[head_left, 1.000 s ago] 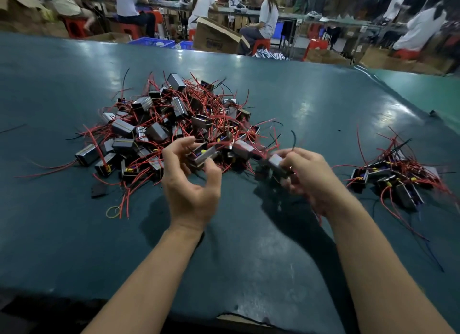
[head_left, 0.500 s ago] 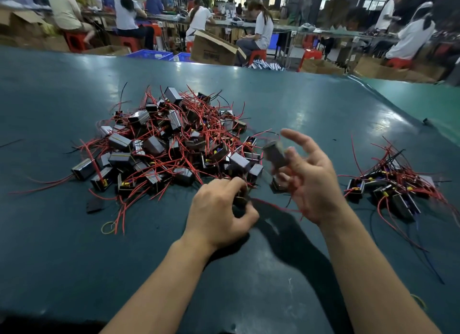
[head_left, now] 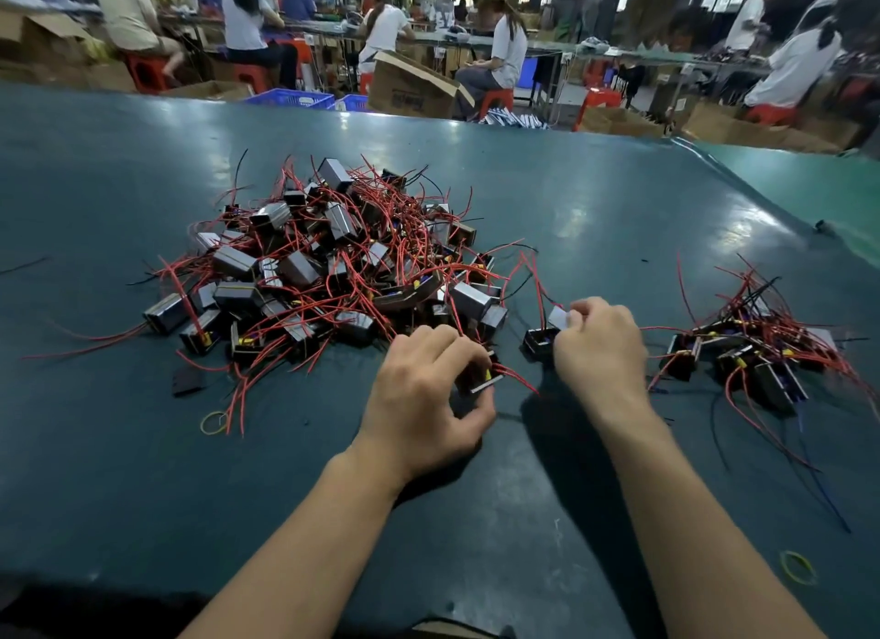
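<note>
**Left grip** [head_left: 419,400]: clenched. Fingers and thumb are curled round a small black box [head_left: 482,380], held low over the worktop [head_left: 143,495]. Only the box's right end shows past the fingers. Its pale edge, and so its long axis, runs roughly side to side, rising a little toward the right grip. A yellow patch shows on top, beside the index finger. The red wires [head_left: 519,381] leave the exposed end and point right and slightly down, into the gap between the two grips.

**Right grip** [head_left: 600,352]: fingers bent, with the fingertips pinching a pale flat tab [head_left: 558,318] at the grip's upper left. Directly below the tab, against the fingers, sits a second black box [head_left: 538,342] with its open face up and blue parts visible inside. It cannot be told whether the grip carries this box or it rests on the worktop, nor whether the tab is joined to it.

**Surroundings:**
- A large heap [head_left: 309,267] of similar wired boxes lies beyond and left of the left grip, its near edge just beside the knuckles.
- A smaller heap [head_left: 752,352] lies near the right grip, on its right.
- A yellow rubber band [head_left: 213,422] lies left of the left grip, and a flat black piece [head_left: 188,382] lies just beyond it.
- A second band [head_left: 796,567] lies on the near side, right of the right forearm.
</note>
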{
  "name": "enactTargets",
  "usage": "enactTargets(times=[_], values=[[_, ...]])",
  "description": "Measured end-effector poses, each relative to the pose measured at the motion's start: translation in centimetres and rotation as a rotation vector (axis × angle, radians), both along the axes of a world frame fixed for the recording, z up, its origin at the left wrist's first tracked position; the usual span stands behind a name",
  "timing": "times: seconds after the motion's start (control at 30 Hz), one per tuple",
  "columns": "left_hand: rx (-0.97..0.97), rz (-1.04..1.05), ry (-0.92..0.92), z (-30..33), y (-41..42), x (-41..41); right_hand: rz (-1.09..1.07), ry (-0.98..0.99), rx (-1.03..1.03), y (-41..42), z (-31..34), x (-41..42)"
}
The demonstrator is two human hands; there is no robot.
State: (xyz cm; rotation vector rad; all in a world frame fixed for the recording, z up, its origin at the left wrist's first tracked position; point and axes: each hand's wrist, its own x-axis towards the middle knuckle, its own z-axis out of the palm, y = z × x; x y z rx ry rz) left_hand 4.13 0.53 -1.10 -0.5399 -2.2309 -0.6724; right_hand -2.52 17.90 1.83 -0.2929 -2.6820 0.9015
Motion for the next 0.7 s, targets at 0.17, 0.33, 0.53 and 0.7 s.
enactTargets(times=[0.17,0.33,0.53,0.7], values=[[0.074,-0.098,-0.219,0.0,-0.2,0.3,0.186,0.031,-0.111,-1.8,-0.9,-0.9],[0.197,0.057,-0.166,0.0,-0.6,0.1,0.577,-0.034,-0.404,-2.5,-0.8,-1.9],[0.443,0.183,-0.082,-0.1,-0.7,-0.1,0.621,0.044,-0.357,-2.9,-0.8,-2.2],[0.544,-0.042,-0.177,-0.3,-0.9,0.0,0.450,0.213,-0.672,-1.3,1.1,-0.3]])
